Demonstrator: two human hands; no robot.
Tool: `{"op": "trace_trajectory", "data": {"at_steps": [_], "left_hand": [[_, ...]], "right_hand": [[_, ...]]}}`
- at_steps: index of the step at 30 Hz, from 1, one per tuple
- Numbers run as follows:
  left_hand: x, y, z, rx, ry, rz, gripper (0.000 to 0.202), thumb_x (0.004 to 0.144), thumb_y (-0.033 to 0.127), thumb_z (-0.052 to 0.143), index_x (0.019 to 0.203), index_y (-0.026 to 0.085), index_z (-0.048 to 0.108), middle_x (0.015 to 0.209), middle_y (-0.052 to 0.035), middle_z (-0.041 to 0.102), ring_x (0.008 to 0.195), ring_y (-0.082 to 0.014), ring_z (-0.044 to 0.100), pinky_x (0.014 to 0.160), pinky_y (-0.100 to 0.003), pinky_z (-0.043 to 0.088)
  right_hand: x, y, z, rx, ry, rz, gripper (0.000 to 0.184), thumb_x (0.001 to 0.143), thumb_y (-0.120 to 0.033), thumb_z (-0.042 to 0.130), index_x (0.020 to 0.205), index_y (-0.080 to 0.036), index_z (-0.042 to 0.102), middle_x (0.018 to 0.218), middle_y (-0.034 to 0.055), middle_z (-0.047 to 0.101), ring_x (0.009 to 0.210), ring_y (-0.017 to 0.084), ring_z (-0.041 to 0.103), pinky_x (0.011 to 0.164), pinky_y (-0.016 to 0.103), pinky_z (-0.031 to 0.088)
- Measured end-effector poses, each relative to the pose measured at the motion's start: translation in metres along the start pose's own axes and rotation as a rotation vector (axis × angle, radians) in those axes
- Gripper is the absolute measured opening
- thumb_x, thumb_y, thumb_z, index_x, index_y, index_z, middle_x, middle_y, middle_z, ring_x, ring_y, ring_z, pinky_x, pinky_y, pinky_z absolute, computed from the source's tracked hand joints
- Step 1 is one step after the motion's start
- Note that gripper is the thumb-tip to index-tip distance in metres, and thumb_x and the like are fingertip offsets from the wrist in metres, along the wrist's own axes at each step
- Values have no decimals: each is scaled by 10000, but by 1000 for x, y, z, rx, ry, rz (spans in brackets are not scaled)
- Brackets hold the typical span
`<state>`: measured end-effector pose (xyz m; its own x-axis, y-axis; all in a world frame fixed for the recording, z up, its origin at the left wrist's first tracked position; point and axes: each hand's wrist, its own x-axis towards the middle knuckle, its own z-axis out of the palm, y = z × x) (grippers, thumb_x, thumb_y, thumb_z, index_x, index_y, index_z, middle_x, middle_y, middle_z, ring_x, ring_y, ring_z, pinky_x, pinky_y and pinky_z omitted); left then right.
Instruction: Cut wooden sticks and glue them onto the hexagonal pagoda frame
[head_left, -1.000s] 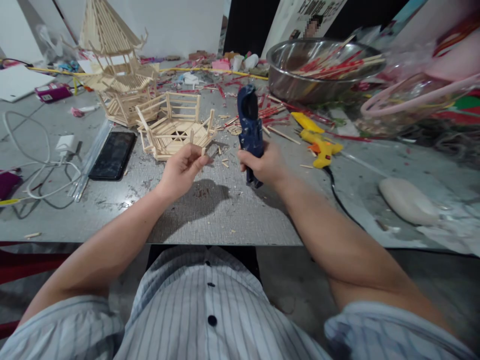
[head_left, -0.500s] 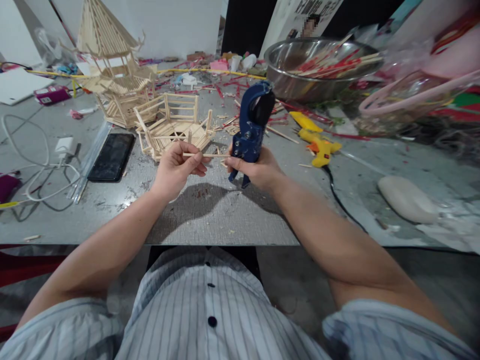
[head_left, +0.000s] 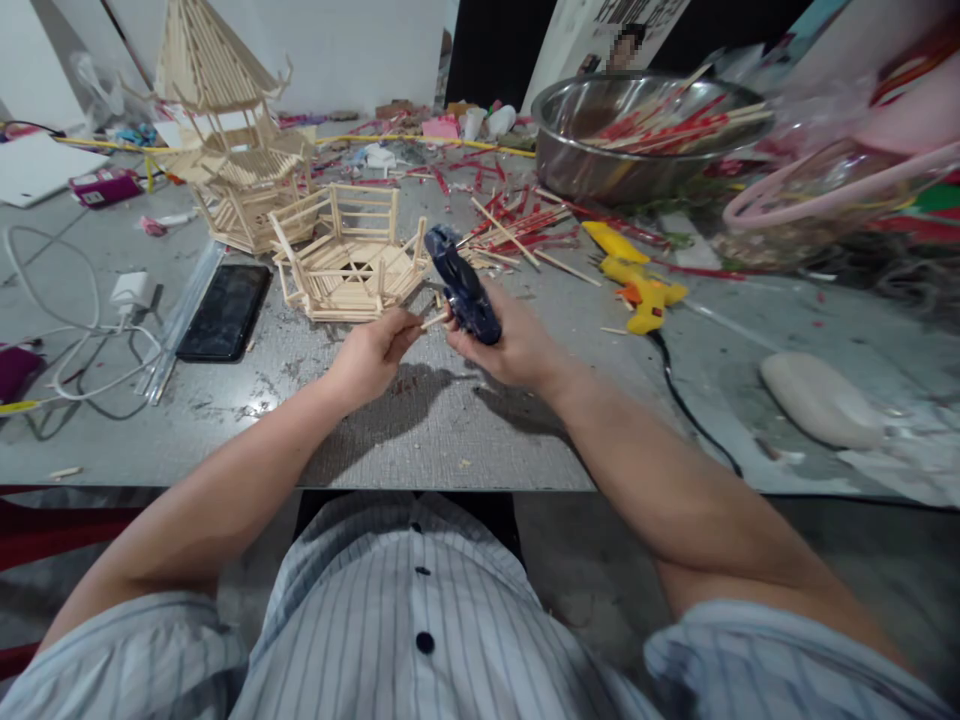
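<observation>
My left hand (head_left: 375,358) is closed in a pinch on a thin wooden stick (head_left: 433,322), whose far end points at my right hand. A dark blue hand cutter (head_left: 465,285) is gripped in my right hand (head_left: 517,340), its head tilted up to the left. Whether the stick lies between its jaws I cannot tell. Just behind my left hand sits a hexagonal stick-built base with low railings (head_left: 352,265). A finished-looking stick pagoda with a pointed roof (head_left: 225,130) stands behind it on the left.
A black phone (head_left: 223,312) and a white charger with cable (head_left: 131,292) lie left. To the right are a yellow glue gun (head_left: 641,290), a pale rounded object (head_left: 821,400) and a steel bowl (head_left: 577,165) of sticks. Red-tipped sticks (head_left: 517,225) litter the table's middle.
The cutter has swung from upright to tilted left and lower. My left hand has shifted right and slightly down, turning so the stick shows less between my hands.
</observation>
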<state>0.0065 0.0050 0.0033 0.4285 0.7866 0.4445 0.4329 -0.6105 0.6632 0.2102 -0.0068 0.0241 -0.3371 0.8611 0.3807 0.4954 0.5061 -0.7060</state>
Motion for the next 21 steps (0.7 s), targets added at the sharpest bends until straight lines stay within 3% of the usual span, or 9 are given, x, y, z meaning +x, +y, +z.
{"op": "trace_trajectory", "data": {"at_steps": [5, 8, 11, 13, 16, 21], "left_hand": [[3, -3, -2, -139, 92, 37, 202, 951, 330, 440, 825, 200, 531, 611, 30, 442, 529, -97, 377, 553, -246, 376], [3, -6, -1, -238, 131, 88, 276, 956, 435, 445, 824, 206, 523, 662, 14, 460, 547, -101, 378, 563, -262, 380], [4, -8, 0, -299, 136, 125, 360, 941, 529, 446, 801, 208, 528, 669, 11, 425, 554, -105, 362, 554, -269, 355], [4, -8, 0, -313, 130, 133, 386, 928, 556, 460, 782, 206, 533, 663, 14, 385, 556, -106, 339, 552, -273, 338], [4, -5, -1, -317, 122, 152, 398, 928, 559, 459, 774, 201, 536, 650, 19, 357, 548, -101, 308, 550, -277, 331], [4, -6, -1, -296, 119, 169, 386, 940, 550, 442, 846, 199, 573, 649, 14, 397, 551, -104, 338, 558, -282, 362]], "right_hand": [[5, 18, -2, -263, 48, 28, 544, 682, -260, 530, 1219, -193, 467, 1134, 131, 632, 998, 287, 605, 858, 454, 465], [8, 27, -2, -418, 52, 7, 582, 667, -235, 542, 1245, -218, 473, 1180, 133, 630, 1060, 325, 594, 884, 486, 454], [8, 27, 0, -521, 14, -9, 618, 653, -240, 552, 1262, -164, 474, 1186, 165, 632, 1056, 345, 600, 888, 490, 458], [8, 26, 1, -551, -8, -20, 626, 655, -242, 547, 1267, -132, 469, 1192, 179, 630, 1064, 351, 600, 886, 486, 463], [7, 25, 2, -549, 5, -54, 597, 672, -241, 543, 1261, -182, 465, 1176, 151, 642, 1045, 341, 608, 865, 489, 470], [5, 29, 2, -542, 28, -68, 579, 689, -253, 538, 1259, -179, 460, 1159, 157, 641, 1030, 345, 609, 850, 504, 475]]}}
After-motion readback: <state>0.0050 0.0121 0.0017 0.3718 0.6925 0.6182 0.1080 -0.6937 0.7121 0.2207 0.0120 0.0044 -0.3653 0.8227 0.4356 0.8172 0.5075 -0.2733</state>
